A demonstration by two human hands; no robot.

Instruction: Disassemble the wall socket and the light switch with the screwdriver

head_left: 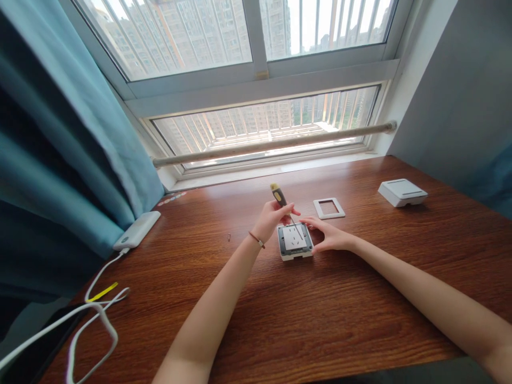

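A wall socket [295, 241] with a grey mounting frame lies face up on the wooden table [320, 320]. My left hand [272, 217] is closed round a screwdriver [280, 198] with a yellow and black handle, its tip angled down onto the socket's upper right part. My right hand [328, 236] rests against the socket's right side with fingers spread, steadying it. A white square cover frame [329, 208] lies just behind the right hand.
A small screw [229, 237] lies left of the socket. A white box [402, 192] sits at the far right. A white power bank [137, 230] with white cables [96, 314] lies at the left near the blue curtain [60, 160]. A window is behind.
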